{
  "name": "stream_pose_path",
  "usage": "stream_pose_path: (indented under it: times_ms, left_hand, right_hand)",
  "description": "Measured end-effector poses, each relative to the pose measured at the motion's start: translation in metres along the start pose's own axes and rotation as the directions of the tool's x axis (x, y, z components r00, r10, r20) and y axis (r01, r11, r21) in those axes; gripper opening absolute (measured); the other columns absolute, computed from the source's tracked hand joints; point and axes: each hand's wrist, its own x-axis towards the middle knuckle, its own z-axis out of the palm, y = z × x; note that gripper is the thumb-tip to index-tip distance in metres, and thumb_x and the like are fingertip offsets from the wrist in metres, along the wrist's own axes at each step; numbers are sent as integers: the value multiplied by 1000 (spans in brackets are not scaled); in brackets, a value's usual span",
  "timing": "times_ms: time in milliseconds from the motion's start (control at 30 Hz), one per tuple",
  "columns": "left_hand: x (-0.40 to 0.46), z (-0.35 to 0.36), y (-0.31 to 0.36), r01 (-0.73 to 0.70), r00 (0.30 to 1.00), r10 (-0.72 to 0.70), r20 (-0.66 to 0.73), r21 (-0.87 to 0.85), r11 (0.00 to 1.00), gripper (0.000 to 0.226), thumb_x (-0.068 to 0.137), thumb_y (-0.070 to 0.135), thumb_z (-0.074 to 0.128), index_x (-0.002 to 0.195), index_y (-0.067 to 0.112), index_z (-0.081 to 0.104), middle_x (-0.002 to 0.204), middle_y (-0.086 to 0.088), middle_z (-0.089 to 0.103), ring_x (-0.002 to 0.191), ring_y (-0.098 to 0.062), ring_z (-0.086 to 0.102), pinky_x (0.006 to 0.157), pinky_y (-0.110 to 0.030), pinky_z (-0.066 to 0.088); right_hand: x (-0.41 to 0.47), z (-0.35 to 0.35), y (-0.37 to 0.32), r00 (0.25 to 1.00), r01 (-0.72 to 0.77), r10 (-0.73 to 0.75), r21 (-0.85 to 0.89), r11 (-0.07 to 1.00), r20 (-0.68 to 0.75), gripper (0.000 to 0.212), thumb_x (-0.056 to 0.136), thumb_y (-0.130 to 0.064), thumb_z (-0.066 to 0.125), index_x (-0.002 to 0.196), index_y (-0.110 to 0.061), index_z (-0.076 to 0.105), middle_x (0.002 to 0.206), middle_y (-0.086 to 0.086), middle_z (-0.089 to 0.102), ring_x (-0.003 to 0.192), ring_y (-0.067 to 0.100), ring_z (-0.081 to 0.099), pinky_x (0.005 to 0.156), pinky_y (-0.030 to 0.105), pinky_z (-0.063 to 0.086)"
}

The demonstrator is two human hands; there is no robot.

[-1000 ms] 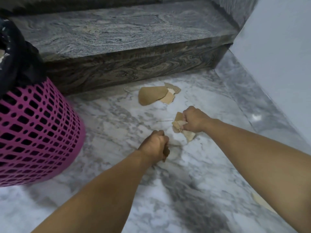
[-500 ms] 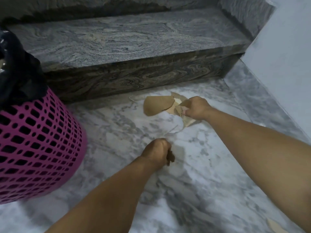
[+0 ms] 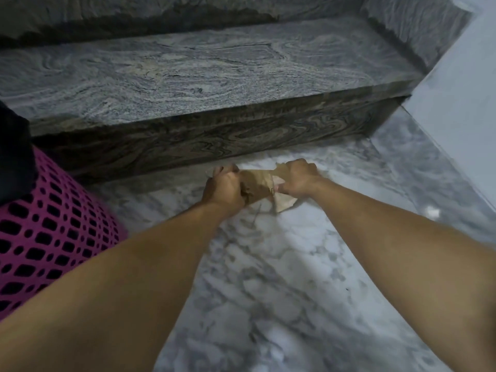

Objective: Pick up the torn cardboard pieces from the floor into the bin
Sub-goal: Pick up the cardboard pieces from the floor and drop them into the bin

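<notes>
Torn brown cardboard pieces (image 3: 256, 183) lie bunched on the marble floor just in front of the stone step. My left hand (image 3: 224, 187) is closed over their left side, fingers curled around an edge. My right hand (image 3: 296, 178) is closed on the right side, with a paler piece (image 3: 284, 202) sticking out below it. Both hands are close together and touch the same bunch. The pink perforated bin (image 3: 51, 237) with a black liner (image 3: 13, 157) stands at the far left, partly behind my left forearm.
A dark granite step (image 3: 214, 140) rises right behind the pieces. A pale wall (image 3: 461, 108) with a marble skirting closes the right side. White-grey marble floor (image 3: 268, 277) spreads between my forearms.
My left hand has moved forward from the middle of the floor to the pile by the step. My right hand has shifted forward too, and the large brown piece is now between both hands.
</notes>
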Motion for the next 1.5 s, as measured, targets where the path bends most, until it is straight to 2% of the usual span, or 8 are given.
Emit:
stream_pose_path:
  times_ms: [167, 267, 467, 700, 833, 1067, 1267, 1500]
  left_hand:
    - [21, 3, 7, -4, 971, 0, 240, 17, 1000, 69, 55, 41, 70, 120, 20, 59, 144, 2, 39, 130, -32, 38, 104, -39, 44]
    - [17, 3, 15, -75, 990, 61, 125, 117, 990, 35, 75, 22, 65, 109, 13, 64, 123, -2, 54, 116, -27, 46, 96, -33, 46]
    - [2, -18, 14, 37, 998, -34, 49, -59, 998, 18, 83, 8, 61, 100, 9, 68, 106, -13, 66, 99, -30, 64, 76, -30, 50]
    - [-21, -52, -14, 115, 993, -114, 18, -139, 984, 13, 89, 9, 52, 97, 11, 63, 93, -14, 64, 89, -29, 60, 72, -32, 46]
    - [-30, -60, -27, 101, 995, -100, 11, -133, 986, 23, 89, 5, 52, 107, 7, 66, 101, -20, 67, 96, -35, 61, 80, -36, 48]
    - [-56, -75, -20, 126, 992, -126, 4, -71, 989, 22, 86, 7, 52, 95, 10, 72, 94, -16, 69, 92, -33, 65, 75, -38, 53]
    - [-79, -127, 10, 81, 997, -81, -1, 91, 993, 34, 91, 9, 56, 124, 8, 62, 123, -15, 63, 117, -31, 59, 94, -33, 46]
    - [-120, -231, 30, 87, 995, -86, -53, 15, 996, 23, 96, 14, 52, 116, 5, 59, 115, -17, 60, 92, -27, 55, 70, -32, 41]
  right_hand:
    - [3, 10, 3, 998, 26, -31, -76, 997, -62, 69, 79, -47, 75, 135, -21, 47, 136, 9, 43, 128, 35, 37, 103, 48, 38]
    - [2, 11, 5, 997, 41, -45, -68, 997, -68, 68, 79, -45, 76, 133, -16, 46, 136, 11, 42, 128, 36, 37, 104, 47, 38]
    - [0, 6, -1, 999, 42, -43, -79, 996, -13, 72, 80, -38, 76, 138, -16, 41, 137, 13, 38, 125, 35, 43, 105, 45, 38]
    - [-12, 5, -4, 998, 16, -8, -158, 987, 55, 82, 78, -38, 77, 142, -16, 32, 140, 10, 37, 131, 32, 35, 101, 46, 35]
    - [-22, 3, -4, 992, 51, -34, -149, 988, 119, 94, 74, -33, 80, 148, -35, 22, 141, 9, 29, 130, 34, 34, 101, 47, 42]
    - [-48, 2, 9, 990, 104, -71, -294, 950, 119, 82, 54, -57, 86, 123, -31, 48, 124, 3, 37, 120, 28, 38, 90, 43, 46]
    - [-76, -14, 7, 987, 72, -73, 12, 997, 145, 47, 59, -31, 93, 88, -18, 59, 100, 6, 60, 82, 25, 64, 50, 28, 50]
    - [-116, -115, -54, 979, 202, -203, 114, 973, -3, 59, 72, -35, 85, 119, -9, 60, 112, 10, 62, 95, 26, 61, 69, 31, 49]
